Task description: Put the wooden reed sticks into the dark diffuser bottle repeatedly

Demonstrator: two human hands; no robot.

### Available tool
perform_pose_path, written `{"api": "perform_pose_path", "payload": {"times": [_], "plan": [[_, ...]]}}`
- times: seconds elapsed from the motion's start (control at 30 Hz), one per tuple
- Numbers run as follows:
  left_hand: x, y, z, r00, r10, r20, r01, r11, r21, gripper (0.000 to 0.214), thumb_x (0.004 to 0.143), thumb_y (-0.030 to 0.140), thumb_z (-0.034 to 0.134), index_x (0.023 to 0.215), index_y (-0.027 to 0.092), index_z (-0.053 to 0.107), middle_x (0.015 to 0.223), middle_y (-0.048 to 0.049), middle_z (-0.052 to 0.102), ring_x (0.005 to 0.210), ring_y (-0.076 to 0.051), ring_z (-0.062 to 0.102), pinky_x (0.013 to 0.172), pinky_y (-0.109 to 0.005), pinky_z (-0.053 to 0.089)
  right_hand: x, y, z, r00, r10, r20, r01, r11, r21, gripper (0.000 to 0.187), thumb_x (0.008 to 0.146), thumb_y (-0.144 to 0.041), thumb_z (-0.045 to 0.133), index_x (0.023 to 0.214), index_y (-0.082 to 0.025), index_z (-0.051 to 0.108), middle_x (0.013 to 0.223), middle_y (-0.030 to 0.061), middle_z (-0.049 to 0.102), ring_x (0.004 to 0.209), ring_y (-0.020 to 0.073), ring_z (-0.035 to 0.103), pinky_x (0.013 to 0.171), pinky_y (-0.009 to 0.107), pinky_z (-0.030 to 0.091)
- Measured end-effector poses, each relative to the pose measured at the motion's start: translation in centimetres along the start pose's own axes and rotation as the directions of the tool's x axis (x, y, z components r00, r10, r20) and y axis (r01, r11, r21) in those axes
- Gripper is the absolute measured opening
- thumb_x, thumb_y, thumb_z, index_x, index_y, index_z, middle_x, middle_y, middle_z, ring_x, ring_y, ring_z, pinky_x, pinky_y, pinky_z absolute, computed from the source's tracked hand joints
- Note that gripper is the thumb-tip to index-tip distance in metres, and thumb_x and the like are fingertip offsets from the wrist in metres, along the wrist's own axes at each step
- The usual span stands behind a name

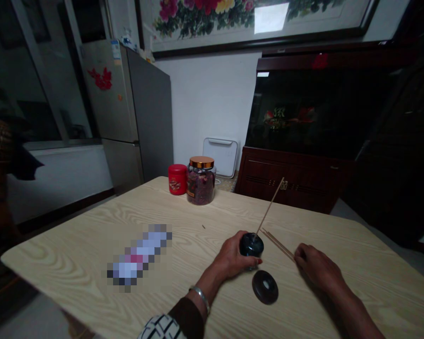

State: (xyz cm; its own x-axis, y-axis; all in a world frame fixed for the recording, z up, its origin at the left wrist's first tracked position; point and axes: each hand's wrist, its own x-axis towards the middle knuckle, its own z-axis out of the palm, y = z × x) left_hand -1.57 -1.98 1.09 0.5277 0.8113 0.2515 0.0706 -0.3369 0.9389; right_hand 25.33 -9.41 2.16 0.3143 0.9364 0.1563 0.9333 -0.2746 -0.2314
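My left hand (232, 257) is wrapped round a small dark round pot (251, 245) that stands on the wooden table (92, 249). One thin stick (270, 206) leans up out of the pot toward the upper right. My right hand (316, 266) rests on the table to the right, fingers closed on the near ends of a few thin sticks (275, 241) lying flat. A dark round lid with a pale centre (265, 286) lies on the table just in front of the pot, between my hands.
A red tin (177, 179) and a glass jar with a gold lid (201, 181) stand at the table's far edge. A blurred-out flat object (139, 256) lies left of centre. Behind are a fridge (134, 113), a white appliance (221, 157) and a dark cabinet (293, 176).
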Motion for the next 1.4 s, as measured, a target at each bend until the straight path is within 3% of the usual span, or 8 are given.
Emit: {"api": "perform_pose_path", "payload": {"times": [0.3,0.43,0.5,0.57,0.63,0.7,1.07,1.4], "plan": [[0.2,-1.0,0.1,1.0,-0.019,-0.009,0.019,1.0,0.001,0.067,0.058,0.037,0.088,0.117,0.019,0.062,0.102,-0.0048,0.069,0.093,-0.022,0.063,0.079,-0.028,0.048,0.4,1.0,0.1,0.999,-0.022,-0.029,0.027,0.985,0.17,0.012,0.082,-0.033,0.054,0.084,-0.027,0.064,0.08,0.003,0.072,0.073,0.0226,0.065,0.064,0.032,0.042],[0.1,-0.8,0.0,1.0,-0.024,-0.012,0.024,1.0,0.004,0.067,0.058,0.038,0.088,0.116,0.02,0.063,0.102,-0.0045,0.069,0.094,-0.022,0.063,0.079,-0.029,0.048,0.7,0.1,-2.6,0.938,0.091,-0.334,0.075,0.888,0.453,0.024,0.079,-0.044,0.061,0.092,-0.026,0.071,0.088,0.0053,0.073,0.075,0.0239,0.065,0.068,0.036,0.048],[0.0,-0.6,0.0,1.0,-0.027,-0.005,0.027,1.0,-0.004,0.066,0.058,0.038,0.088,0.117,0.02,0.063,0.102,-0.004,0.069,0.093,-0.022,0.063,0.079,-0.028,0.048,0.7,-1.5,-4.5,0.856,0.253,-0.45,0.146,0.718,0.681,0.032,0.075,-0.048,0.069,0.096,-0.024,0.072,0.091,0.0049,0.072,0.072,0.0211,0.063,0.065,0.034,0.049],[0.0,-0.4,-0.1,1.0,-0.025,-0.004,0.025,1.0,0.002,0.067,0.058,0.038,0.088,0.117,0.02,0.063,0.102,-0.0037,0.07,0.094,-0.022,0.063,0.079,-0.028,0.048,0.6,-3.9,-6.4,0.81,0.403,-0.426,0.25,0.419,0.873,0.036,0.068,-0.046,0.078,0.096,-0.024,0.072,0.088,0.0021,0.07,0.069,0.0162,0.06,0.058,0.029,0.049],[0.0,-0.4,-0.1,1.0,-0.021,-0.014,0.021,1.0,0.016,0.068,0.058,0.038,0.088,0.118,0.02,0.063,0.103,-0.0037,0.07,0.094,-0.022,0.063,0.08,-0.028,0.047,0.6,-6.4,-7.8,0.813,0.448,-0.371,0.344,0.144,0.928,0.036,0.062,-0.04,0.085,0.091,-0.023,0.071,0.084,-0.0004,0.067,0.07,0.0128,0.06,0.055,0.023,0.05],[0.0,-0.4,-0.1,1.0,-0.02,-0.019,0.02,1.0,0.016,0.069,0.057,0.038,0.088,0.118,0.02,0.063,0.102,-0.0038,0.07,0.094,-0.022,0.063,0.08,-0.028,0.047,0.7,-8.6,-8.5,0.821,0.427,-0.38,0.408,0.027,0.912,0.035,0.059,-0.035,0.088,0.088,-0.022,0.07,0.083,-0.0007,0.066,0.072,0.0115,0.061,0.054,0.019,0.051],[0.2,-0.3,-0.1,0.999,-0.036,-0.012,0.036,0.999,0.016,0.068,0.057,0.037,0.089,0.117,0.02,0.063,0.103,-0.0044,0.07,0.094,-0.023,0.063,0.08,-0.03,0.049,1.6,-11.2,-6.3,0.836,0.279,-0.473,0.425,0.219,0.879,0.028,0.073,-0.038,0.081,0.091,-0.021,0.068,0.08,-0.0006,0.067,0.069,0.0112,0.061,0.057,0.021,0.053],[0.2,-0.3,0.0,1.0,-0.014,-0.016,0.015,1.0,0.027,0.066,0.059,0.038,0.088,0.117,0.02,0.063,0.102,-0.0041,0.07,0.093,-0.022,0.063,0.081,-0.03,0.048,2.1,-10.6,-3.8,0.954,0.086,-0.288,0.258,0.256,0.932,0.034,0.071,-0.042,0.081,0.09,-0.019,0.066,0.08,0.0007,0.066,0.073,0.0157,0.063,0.058,0.026,0.054]]}}
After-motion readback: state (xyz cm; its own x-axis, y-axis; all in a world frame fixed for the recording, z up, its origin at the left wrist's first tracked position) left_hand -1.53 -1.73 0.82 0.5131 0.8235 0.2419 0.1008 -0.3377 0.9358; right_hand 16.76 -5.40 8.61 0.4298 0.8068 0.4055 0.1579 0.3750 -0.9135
